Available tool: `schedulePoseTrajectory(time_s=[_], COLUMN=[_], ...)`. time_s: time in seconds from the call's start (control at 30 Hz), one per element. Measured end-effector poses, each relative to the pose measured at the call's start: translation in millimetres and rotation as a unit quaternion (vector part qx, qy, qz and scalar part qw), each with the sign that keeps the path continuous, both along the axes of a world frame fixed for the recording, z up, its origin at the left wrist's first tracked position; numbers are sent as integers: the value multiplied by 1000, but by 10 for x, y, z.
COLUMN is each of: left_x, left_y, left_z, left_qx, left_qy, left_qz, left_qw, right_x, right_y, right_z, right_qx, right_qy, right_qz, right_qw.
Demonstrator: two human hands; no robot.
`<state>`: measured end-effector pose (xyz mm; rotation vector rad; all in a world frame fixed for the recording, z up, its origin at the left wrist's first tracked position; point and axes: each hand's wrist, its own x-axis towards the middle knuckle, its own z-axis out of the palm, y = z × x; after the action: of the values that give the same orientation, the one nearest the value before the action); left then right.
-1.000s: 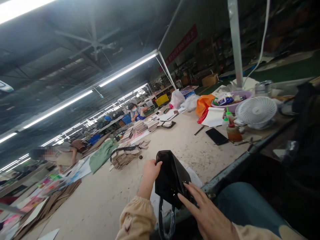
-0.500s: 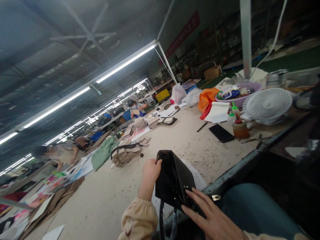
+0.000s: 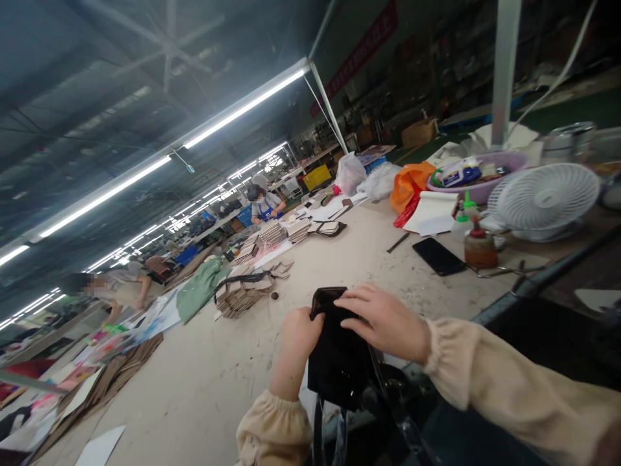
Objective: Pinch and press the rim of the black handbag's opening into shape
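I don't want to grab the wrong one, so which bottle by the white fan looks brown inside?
The red-topped bottle, beside the black phone; the green-topped bottle behind it looks pale.

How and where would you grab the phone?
Probably by both long edges, mid-length, from above and left: the phone lies flat and thin on the table, while the amber bottle and metal tool crowd its right end.
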<state>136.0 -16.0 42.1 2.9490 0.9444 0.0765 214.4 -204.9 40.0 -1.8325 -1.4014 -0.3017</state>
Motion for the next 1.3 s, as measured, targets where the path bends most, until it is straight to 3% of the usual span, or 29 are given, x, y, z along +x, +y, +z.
schedulePoseTrajectory(time_s=[0.13,0.27,0.67,1.3], left_x=[21,26,57,68], left_y=[-61,-73,-56,-18], left_z=[-1,-14,-41,-75], left_qx=[14,18,21,-6], left_qy=[0,12,4,-36], left_qz=[-13,-4,-21,-32], left_qw=[1000,1000,1000,999], right_x=[345,449,498,515], right_y=[423,604,815,847], right_z=[79,91,109,70], right_qx=[-101,-177,-200,-181], right_qy=[-57,-87,-109,-103], right_qz=[-22,-35,-67,-80], right_qw=[993,980,972,975])
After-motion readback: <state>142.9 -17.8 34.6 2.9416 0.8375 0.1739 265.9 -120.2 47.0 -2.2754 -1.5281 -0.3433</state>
